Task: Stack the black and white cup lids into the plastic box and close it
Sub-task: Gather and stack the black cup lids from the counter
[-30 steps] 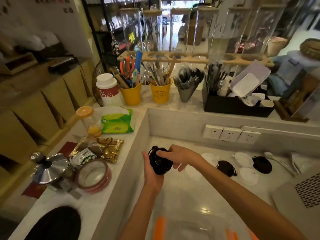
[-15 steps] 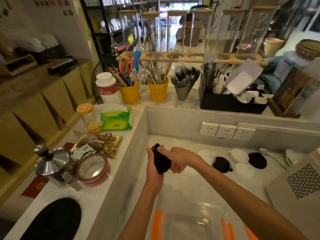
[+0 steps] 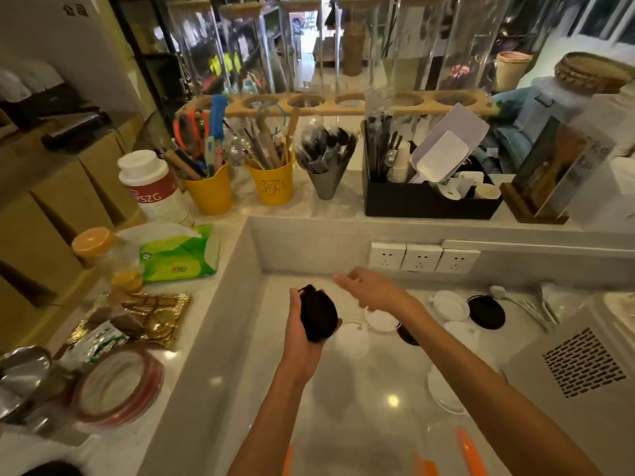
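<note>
My left hand (image 3: 298, 329) grips a stack of black cup lids (image 3: 318, 317), held on edge above the lower counter. My right hand (image 3: 369, 290) hovers just right of the stack, fingers apart and holding nothing. White lids lie on the counter behind my right arm: one (image 3: 450, 305), another (image 3: 460, 333), one (image 3: 352, 338) beside the stack. A black lid (image 3: 486, 311) rests flat further right, and a second black lid (image 3: 407, 334) shows partly under my forearm. The clear plastic box (image 3: 443, 396) with orange clips (image 3: 467, 451) sits at the bottom edge.
A raised ledge (image 3: 220, 304) borders the lower counter on the left, carrying a tape roll (image 3: 117, 386), snack packets and green wipes (image 3: 178, 255). Wall sockets (image 3: 422, 257) line the back wall. A perforated grey appliance (image 3: 580, 365) stands at right. Yellow utensil pots and a black organiser sit on the upper shelf.
My right hand has let go of the black lid stack and lifted away to the right with fingers spread. The left hand keeps the stack, now alone.
</note>
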A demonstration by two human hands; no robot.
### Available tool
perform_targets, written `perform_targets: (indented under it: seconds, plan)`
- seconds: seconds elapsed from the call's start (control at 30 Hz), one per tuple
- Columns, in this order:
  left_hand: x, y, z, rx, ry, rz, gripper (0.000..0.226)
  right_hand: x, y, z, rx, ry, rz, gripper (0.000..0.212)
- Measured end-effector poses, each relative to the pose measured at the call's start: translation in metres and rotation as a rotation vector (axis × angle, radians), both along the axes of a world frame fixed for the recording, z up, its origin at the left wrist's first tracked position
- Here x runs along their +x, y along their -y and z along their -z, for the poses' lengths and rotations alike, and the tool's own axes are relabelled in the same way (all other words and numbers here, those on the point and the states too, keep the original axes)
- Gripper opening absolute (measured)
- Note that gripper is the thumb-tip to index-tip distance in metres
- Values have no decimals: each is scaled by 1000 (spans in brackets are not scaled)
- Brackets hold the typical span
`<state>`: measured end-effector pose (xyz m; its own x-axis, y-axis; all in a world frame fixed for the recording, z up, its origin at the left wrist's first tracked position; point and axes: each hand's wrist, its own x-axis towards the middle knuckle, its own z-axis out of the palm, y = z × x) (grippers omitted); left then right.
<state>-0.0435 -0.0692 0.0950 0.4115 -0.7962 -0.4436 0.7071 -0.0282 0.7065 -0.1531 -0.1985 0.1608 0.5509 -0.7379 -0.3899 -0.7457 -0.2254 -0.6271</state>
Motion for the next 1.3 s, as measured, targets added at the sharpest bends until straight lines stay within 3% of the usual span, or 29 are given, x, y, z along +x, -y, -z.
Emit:
perform_targets:
  seconds: [0.1, 0.17, 0.23, 0.37, 0.57, 0.83, 0.93, 1.03, 1.17, 1.3]
  plan:
    - [2, 6, 15, 25, -66, 2, 70, -43, 50, 24, -338, -302, 97, 36]
    - [4, 7, 26, 42, -97, 13, 69, -72, 70, 50, -324, -496, 76, 35]
    - [6, 7, 37, 62, -132, 25, 62, -93, 77, 80, -183, -596, 26, 44]
    - [5, 11, 53, 105, -174, 37, 52, -111, 70, 138, -80, -630, -15, 75]
    - [10, 12, 66, 128, -191, 67, 50, -112, 59, 168, -233, -497, 86, 64]
    - [15, 0, 51, 112, -187, 56, 63, -114, 48, 152, -213, -580, 117, 64]
    - [16, -8, 39, 99, -202, 33, 64, -109, 42, 124, -182, -481, 145, 72]
    - [15, -18, 28, 87, -198, 34, 64, -92, 31, 81, -108, -200, 109, 77]
    - [9, -32, 18, 61, -196, 45, 66, -57, -13, 30, -96, 112, -127, 67]
    - [4, -47, 14, 19, -179, 102, 70, -25, -56, 3, -151, 173, -408, 70]
